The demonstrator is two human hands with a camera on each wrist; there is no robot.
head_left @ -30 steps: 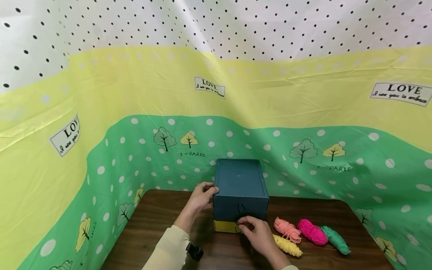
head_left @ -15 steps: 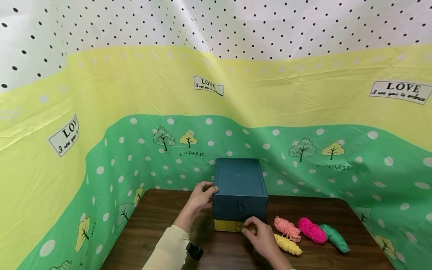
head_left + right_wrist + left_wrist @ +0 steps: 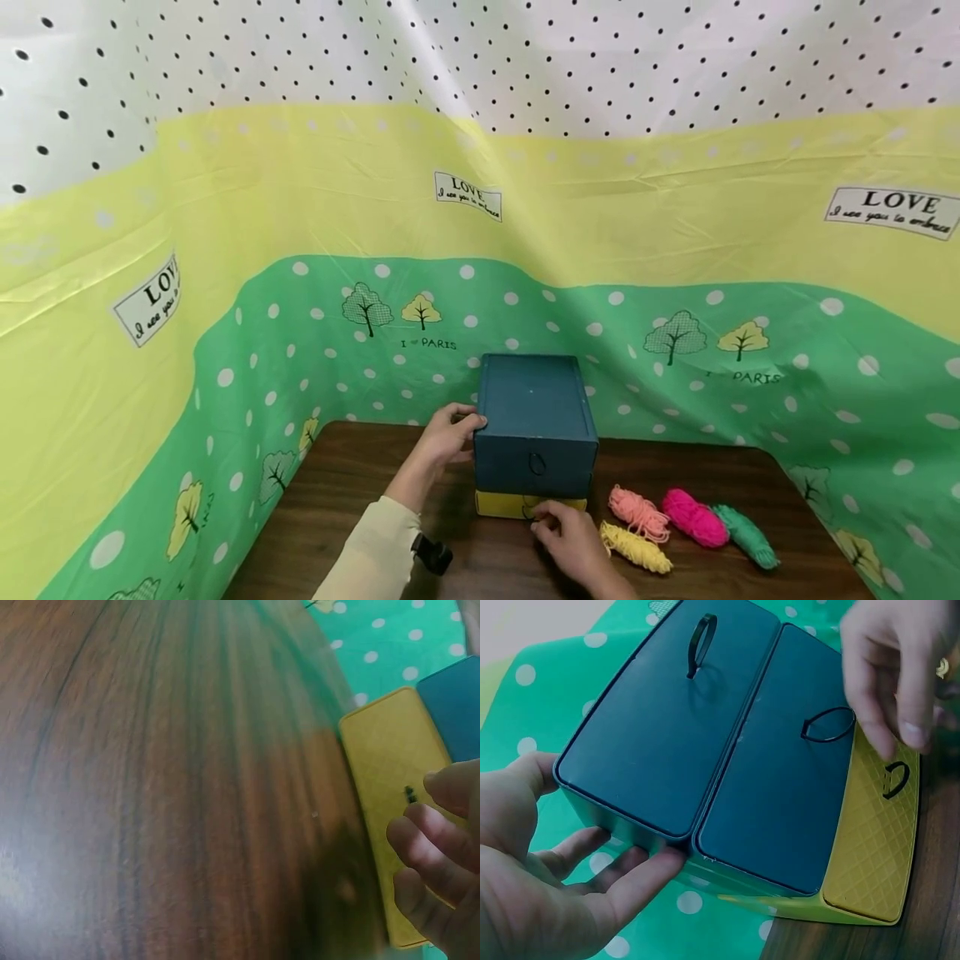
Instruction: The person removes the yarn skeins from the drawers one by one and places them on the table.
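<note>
A blue drawer box (image 3: 531, 396) stands on the table, its lowest drawer front yellow (image 3: 501, 504). In the left wrist view, two blue fronts and the yellow one each carry a black loop pull (image 3: 908, 778). My left hand (image 3: 447, 435) rests against the box's left side near the front corner, fingers extended and thumb at the top edge. Low before the yellow front hovers my right hand (image 3: 573, 537), fingers loosely bent. Its fingertips are close to the yellow front's loop, which the left wrist view shows in full and apart from them.
Right of the box lie yarn skeins on the dark wooden table (image 3: 352, 475): salmon (image 3: 637, 512), yellow (image 3: 636, 548), magenta (image 3: 694, 518) and green (image 3: 746, 536). A patterned curtain (image 3: 300, 383) hangs behind and at both sides. My left wrist wears a black device (image 3: 432, 554).
My right hand has come down slightly from the yellow front's loop, showing more of that front's right part. The left hand, box and yarn stay in place.
</note>
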